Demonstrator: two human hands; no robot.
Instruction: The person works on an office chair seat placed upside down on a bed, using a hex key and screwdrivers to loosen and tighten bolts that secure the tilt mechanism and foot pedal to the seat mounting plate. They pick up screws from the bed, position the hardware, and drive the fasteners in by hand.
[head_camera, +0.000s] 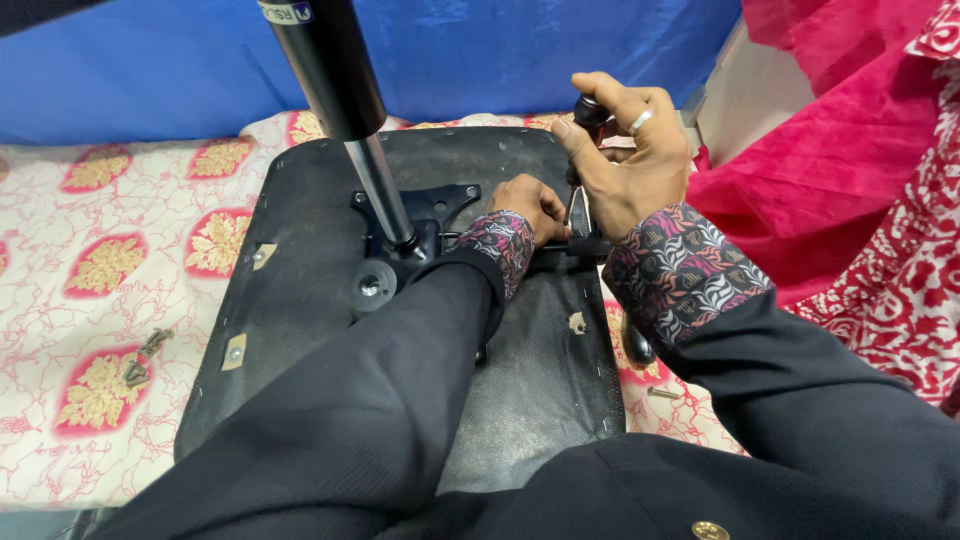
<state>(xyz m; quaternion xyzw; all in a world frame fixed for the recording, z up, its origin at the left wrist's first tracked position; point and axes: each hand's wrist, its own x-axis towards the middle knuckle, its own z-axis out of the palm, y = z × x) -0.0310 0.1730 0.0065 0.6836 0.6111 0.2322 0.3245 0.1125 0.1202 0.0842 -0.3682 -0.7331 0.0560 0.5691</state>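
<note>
An upturned black chair seat (300, 300) lies on a bed covered by a cream sheet (100, 200) with red and gold flowers. From the black metal plate (425, 205) at the middle of the seat a gas cylinder (345, 100) rises toward the camera. The right hand (625, 150) is closed around the black handle of a screwdriver (588, 115), which stands almost upright near the right edge of the seat. The left hand (530, 205) is curled just beside the tool's shaft, low on the seat; it seems to pinch something small there, but the view is not clear. A few loose screws (145, 358) lie on the sheet, left of the seat. Red cloth (850, 150) is heaped on the right.
</note>
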